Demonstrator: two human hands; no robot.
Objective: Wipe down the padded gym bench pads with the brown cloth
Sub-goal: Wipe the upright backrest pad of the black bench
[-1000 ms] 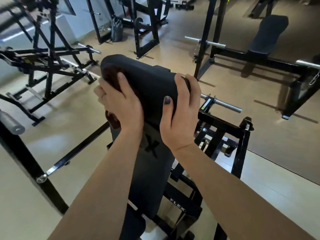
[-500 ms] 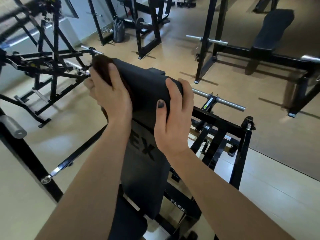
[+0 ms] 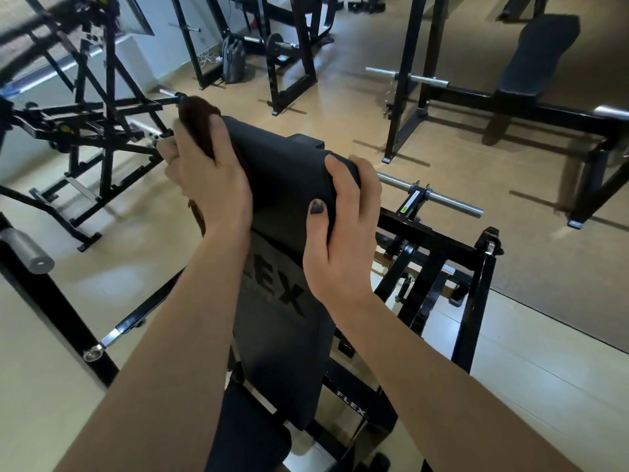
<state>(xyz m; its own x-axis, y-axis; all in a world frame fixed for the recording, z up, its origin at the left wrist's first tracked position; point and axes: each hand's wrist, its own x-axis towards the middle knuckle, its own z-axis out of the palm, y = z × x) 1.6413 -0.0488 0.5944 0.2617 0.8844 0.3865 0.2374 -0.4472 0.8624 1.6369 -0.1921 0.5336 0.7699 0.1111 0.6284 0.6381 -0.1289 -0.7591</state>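
Left hand (image 3: 211, 185) has slid the brown cloth (image 3: 199, 120) up to the back pad (image 3: 282, 172) top-left corner since a second ago, fingers clamping it. Right hand (image 3: 343, 233) fingers still wrap the pad's right edge.

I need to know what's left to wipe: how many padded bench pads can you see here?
3. The back pad under both hands, the seat pad below it at the bottom edge, and a far bench pad top right. Others may be hidden behind frames.
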